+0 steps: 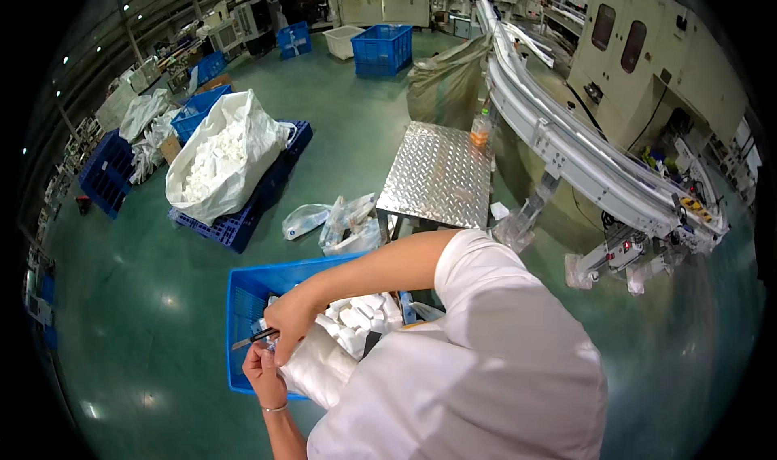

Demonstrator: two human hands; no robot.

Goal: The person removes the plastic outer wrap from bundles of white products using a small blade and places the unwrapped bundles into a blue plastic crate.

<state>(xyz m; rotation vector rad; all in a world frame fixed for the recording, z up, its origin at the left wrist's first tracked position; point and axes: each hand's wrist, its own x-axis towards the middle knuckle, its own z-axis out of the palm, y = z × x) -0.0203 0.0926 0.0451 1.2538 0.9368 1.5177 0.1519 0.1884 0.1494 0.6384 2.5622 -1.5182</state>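
Note:
My right hand (293, 318) is closed around a utility knife (257, 337) with a dark handle, its blade pointing left. Just below it, the fingers of my left hand (264, 373) pinch the end of a whitish plastic bag (317, 373). That bag lies across the near side of a blue crate (237, 306). Small white plastic pieces (356, 318) are heaped inside the crate, beside the bag. My right forearm and white sleeve hide part of the crate and its contents.
A metal tread-plate platform (437, 173) stands ahead, with a bottle (481, 128) on it. Clear plastic bags (350, 221) lie on the floor beside it. A large white sack (251, 148) sits on a blue pallet (267, 193). At right curves a conveyor (558, 144).

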